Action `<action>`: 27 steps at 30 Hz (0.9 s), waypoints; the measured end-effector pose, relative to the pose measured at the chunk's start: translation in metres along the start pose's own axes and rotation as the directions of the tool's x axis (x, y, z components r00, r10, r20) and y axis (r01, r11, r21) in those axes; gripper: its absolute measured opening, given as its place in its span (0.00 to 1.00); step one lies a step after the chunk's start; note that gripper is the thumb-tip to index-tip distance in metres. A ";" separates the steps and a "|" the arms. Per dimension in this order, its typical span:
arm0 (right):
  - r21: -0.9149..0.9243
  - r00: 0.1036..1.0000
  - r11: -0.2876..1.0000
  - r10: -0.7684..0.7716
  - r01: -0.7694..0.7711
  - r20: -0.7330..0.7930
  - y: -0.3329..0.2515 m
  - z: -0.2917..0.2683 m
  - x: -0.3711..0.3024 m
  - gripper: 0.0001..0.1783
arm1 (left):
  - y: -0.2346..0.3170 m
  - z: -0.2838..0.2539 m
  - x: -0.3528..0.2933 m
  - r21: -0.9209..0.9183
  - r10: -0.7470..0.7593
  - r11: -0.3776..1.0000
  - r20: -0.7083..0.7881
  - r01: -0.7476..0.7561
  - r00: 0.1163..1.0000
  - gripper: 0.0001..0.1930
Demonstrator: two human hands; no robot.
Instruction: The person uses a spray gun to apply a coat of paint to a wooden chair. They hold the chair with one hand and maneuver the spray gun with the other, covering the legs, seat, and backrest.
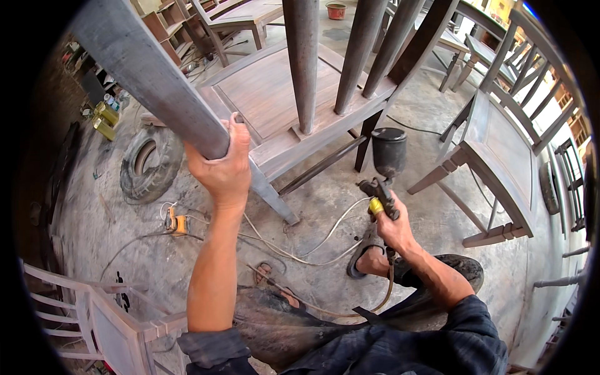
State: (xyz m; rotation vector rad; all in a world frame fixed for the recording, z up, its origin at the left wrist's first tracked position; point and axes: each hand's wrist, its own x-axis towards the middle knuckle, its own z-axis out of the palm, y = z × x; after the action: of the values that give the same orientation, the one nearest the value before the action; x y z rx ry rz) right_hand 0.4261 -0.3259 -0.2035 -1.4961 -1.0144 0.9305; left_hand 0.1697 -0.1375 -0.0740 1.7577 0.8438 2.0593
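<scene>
My left hand (219, 162) is wrapped round the lower part of a grey back post (162, 75) of a wooden chair. The chair's seat (269, 94) and several slats (302, 62) show just beyond it, with a greyish, reddish-brown finish. To the right, my right hand (395, 225) grips a spray gun (379, 195) with a dark cup (389, 152) on top and a yellow part at its side. A hose (389, 290) hangs from the gun's handle. The gun is apart from the chair, right of its rear leg. No spray can be made out.
Another grey chair (500, 150) stands at the right, and one (119, 325) at the lower left. An old tyre (150, 164), an orange power tool (177, 222) and pale cords (284, 251) lie on the concrete floor. Yellow cans (106, 115) stand far left; a red bucket (335, 10) is at the back.
</scene>
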 end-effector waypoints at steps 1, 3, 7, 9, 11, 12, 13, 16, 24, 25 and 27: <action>-0.024 0.999 0.999 -0.029 0.028 -0.031 0.002 -0.006 0.004 0.25 | -0.001 0.000 0.000 0.009 0.005 1.000 0.002 -0.005 1.000 0.09; -0.036 0.997 0.999 -0.026 0.023 -0.074 0.001 -0.013 0.009 0.25 | -0.002 -0.001 0.001 -0.004 0.011 1.000 -0.001 -0.011 1.000 0.09; -0.050 0.991 0.998 -0.048 0.043 -0.122 -0.006 -0.009 0.015 0.20 | -0.004 -0.002 0.003 -0.028 0.027 0.999 -0.002 -0.027 1.000 0.09; -0.030 0.993 0.998 -0.062 0.059 -0.104 -0.012 -0.001 0.012 0.13 | -0.001 0.000 0.003 -0.035 0.023 0.999 0.000 -0.023 1.000 0.09; 0.020 0.997 0.998 -0.054 0.055 -0.051 -0.007 0.009 0.003 0.15 | 0.001 0.001 0.003 -0.043 0.015 0.999 -0.005 -0.016 1.000 0.09; 0.040 0.998 0.998 -0.054 0.055 -0.028 -0.004 0.012 -0.001 0.16 | 0.000 0.003 0.002 -0.055 0.009 0.998 -0.013 -0.009 1.000 0.09; 0.030 0.998 0.998 -0.060 0.059 0.017 -0.001 0.016 -0.004 0.24 | 0.000 0.003 0.001 -0.067 0.002 0.998 -0.022 -0.004 1.000 0.09; 0.044 0.996 0.999 0.013 -0.017 0.088 -0.004 0.039 -0.018 0.24 | 0.000 0.001 0.002 -0.030 0.011 0.999 0.004 -0.011 1.000 0.09; 0.055 0.965 0.997 0.044 -0.060 0.259 -0.008 0.061 -0.024 0.26 | 0.001 0.001 0.003 0.010 0.007 1.000 0.005 -0.007 1.000 0.10; 0.057 0.976 0.998 0.016 -0.029 0.215 -0.006 0.061 -0.023 0.25 | -0.001 0.001 0.003 0.026 0.014 1.000 0.000 -0.014 1.000 0.10; 0.052 0.991 0.998 -0.043 0.037 0.129 -0.003 0.058 -0.019 0.25 | -0.003 -0.003 0.005 -0.008 0.003 1.000 0.005 -0.003 1.000 0.10</action>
State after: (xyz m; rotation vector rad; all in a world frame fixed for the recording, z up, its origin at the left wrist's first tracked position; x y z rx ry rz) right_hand 0.3652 -0.3243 -0.2079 -1.3833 -1.1029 1.0280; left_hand 0.1652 -0.1333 -0.0722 1.7608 0.8301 2.0562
